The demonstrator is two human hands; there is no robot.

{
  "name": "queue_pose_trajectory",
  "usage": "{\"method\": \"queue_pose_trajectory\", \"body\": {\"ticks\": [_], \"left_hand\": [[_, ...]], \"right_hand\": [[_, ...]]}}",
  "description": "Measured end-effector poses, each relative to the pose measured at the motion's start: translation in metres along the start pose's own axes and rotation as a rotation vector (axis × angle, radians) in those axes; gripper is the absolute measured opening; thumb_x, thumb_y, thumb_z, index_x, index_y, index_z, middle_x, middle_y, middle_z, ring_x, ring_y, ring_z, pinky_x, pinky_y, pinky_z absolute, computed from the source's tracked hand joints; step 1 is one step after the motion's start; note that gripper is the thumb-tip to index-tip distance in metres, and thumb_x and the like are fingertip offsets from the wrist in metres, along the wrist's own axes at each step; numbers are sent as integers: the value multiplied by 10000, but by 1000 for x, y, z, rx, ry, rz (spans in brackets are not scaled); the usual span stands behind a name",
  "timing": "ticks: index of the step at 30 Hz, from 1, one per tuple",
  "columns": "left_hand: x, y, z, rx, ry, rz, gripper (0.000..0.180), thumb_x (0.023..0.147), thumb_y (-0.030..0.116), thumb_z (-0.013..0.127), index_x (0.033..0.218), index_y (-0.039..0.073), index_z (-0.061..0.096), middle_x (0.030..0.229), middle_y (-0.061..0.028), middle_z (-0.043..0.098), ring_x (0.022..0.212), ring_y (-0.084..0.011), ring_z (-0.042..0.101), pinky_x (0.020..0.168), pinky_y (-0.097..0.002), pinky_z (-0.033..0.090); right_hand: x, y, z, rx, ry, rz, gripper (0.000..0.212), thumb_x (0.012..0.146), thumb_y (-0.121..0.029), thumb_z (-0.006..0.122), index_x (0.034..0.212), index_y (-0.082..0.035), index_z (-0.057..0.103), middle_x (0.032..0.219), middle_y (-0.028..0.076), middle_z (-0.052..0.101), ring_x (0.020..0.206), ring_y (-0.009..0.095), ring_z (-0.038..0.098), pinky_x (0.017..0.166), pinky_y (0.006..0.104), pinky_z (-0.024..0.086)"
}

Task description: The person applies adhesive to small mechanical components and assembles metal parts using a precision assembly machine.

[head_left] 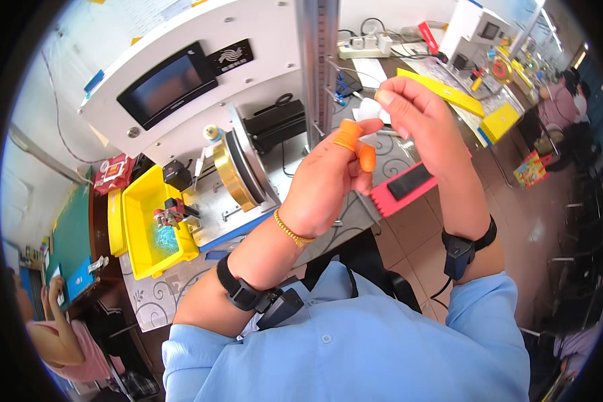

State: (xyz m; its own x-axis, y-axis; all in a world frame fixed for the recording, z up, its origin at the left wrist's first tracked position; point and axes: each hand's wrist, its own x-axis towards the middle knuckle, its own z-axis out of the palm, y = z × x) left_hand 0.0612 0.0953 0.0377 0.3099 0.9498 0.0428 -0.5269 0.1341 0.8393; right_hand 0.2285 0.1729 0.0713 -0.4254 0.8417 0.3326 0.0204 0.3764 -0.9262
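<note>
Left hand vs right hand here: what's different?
The left hand wears orange finger cots on thumb and forefinger; the right hand has bare fingertips. The left hand has a gold bracelet at the wrist; the right has none. The right hand is raised higher and pinches a small white piece; what the left hand grips cannot be made out. Both forearms carry a black strapped device and come from light blue sleeves.

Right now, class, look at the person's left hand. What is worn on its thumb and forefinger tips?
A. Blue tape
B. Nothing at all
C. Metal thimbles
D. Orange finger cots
D: the left hand has orange finger cots over the tips of two fingers, raised near the right hand, which pinches a small white piece.
</note>
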Motion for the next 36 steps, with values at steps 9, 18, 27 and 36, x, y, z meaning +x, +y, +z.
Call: {"method": "queue_pose_trajectory", "body": {"ticks": [9, 18, 27, 36], "left_hand": [[18, 11, -16, 136, 270, 87, 304, 1040, 280, 448, 1094, 47, 636, 659, 64, 374, 539, -40, 260, 490, -194, 245], [3, -9, -29, 312, 293, 52, 279, 1039, 262, 455, 1064, 52, 638, 633, 76, 392, 520, -24, 282, 469, -188, 243], [-18, -37, -51, 264, 294, -143, 278, 1036, 252, 453, 1034, 57, 652, 645, 72, 389, 536, -38, 290, 484, -195, 261], [-33, -50, -57, 287, 322, -369, 283, 1019, 272, 471, 1033, 53, 649, 675, 59, 424, 546, -46, 333, 501, -197, 305]], "right_hand": [[61, 6, 15, -183, 13, -64, 229, 934, -236, 643, 1000, -17, 645, 799, -55, 587, 723, 39, 496, 653, 212, 419], [54, 13, 13, -88, 68, -32, 212, 932, -235, 643, 970, -26, 640, 734, -53, 553, 652, 32, 437, 579, 206, 353], [38, 23, 24, -326, 11, -6, 171, 945, -214, 605, 961, -45, 621, 690, -17, 552, 616, 55, 467, 550, 248, 383], [18, 21, 23, -437, -14, 122, 241, 965, -266, 570, 1002, -42, 652, 700, 3, 576, 624, 82, 499, 573, 266, 405]]}}
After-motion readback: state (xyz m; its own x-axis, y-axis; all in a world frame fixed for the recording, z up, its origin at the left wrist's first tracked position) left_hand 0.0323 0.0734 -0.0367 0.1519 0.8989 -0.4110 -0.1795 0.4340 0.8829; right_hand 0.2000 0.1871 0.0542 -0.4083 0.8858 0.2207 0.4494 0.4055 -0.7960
